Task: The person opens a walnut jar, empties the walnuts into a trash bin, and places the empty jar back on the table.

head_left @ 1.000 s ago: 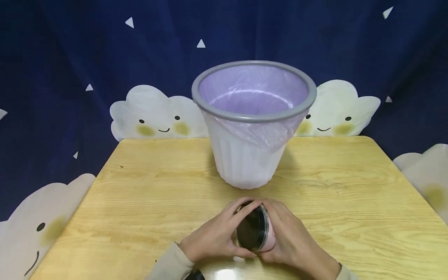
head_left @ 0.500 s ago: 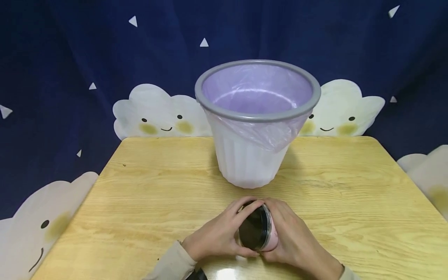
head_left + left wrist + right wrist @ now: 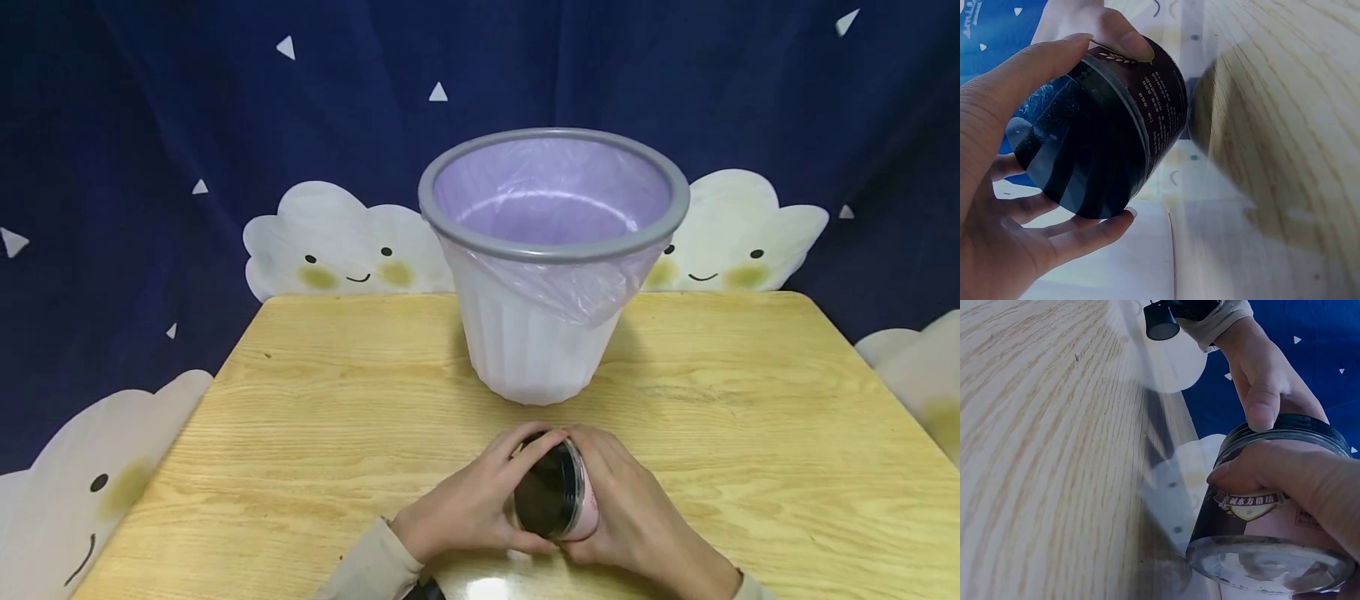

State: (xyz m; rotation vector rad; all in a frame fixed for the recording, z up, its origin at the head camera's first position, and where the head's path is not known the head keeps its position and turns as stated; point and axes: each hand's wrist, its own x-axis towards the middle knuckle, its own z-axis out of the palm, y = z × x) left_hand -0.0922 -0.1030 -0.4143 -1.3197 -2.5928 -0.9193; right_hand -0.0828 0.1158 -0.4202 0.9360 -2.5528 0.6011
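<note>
Both hands hold one clear jar (image 3: 1272, 565) with a printed label, tilted sideways low over the table's near side. Its black lid (image 3: 546, 493) faces left in the head view. My left hand (image 3: 468, 504) grips that lid, thumb and fingers spread round its rim. Around the body of the jar curls my right hand (image 3: 626, 512). The label (image 3: 1159, 103) is dark on one side and pink on another, with small print. In the right wrist view the bottom of the jar looks see-through; what is inside cannot be made out.
A white waste bin (image 3: 532, 350) with a grey rim and a thin clear liner stands just beyond the hands. The wooden table (image 3: 337, 417) ends at a dark blue curtain (image 3: 180, 100) with cloud prints. A black wrist camera (image 3: 1161, 322) sits by the left sleeve.
The head view has shifted slightly, so everything sits a little further right in it. Both hands keep the same hold on the jar and its lid.
</note>
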